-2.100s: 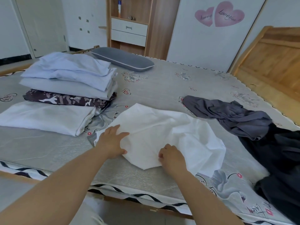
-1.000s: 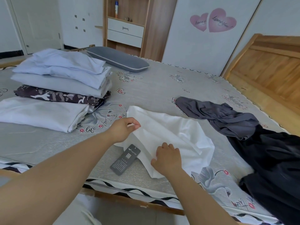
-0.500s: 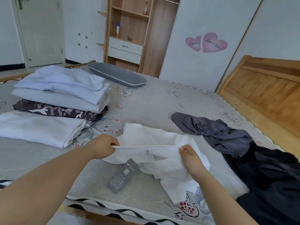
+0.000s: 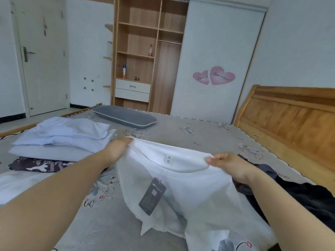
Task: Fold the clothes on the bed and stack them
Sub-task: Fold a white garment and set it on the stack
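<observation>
A white garment (image 4: 190, 189) hangs lifted above the bed (image 4: 190, 134), held taut by its top hem. My left hand (image 4: 117, 151) pinches the hem's left end and my right hand (image 4: 228, 165) pinches its right end. A dark grey hang tag (image 4: 152, 196) dangles in front of the cloth, and a small 2XL label sits under the hem. At the left lies a stack of folded clothes (image 4: 59, 140): pale blue on top, grey below, then a camouflage piece (image 4: 39, 164). A folded white piece (image 4: 20, 185) lies nearest me.
Unfolded dark grey and black clothes (image 4: 308, 198) lie on the bed at the right, partly behind my right arm. A grey pillow (image 4: 125, 116) rests at the far side. A wooden headboard (image 4: 290, 115) stands at the right, a wardrobe and door behind.
My hands took the white garment off the bed by its hem and raised it, spreading apart so that it hangs. The view tilted upward.
</observation>
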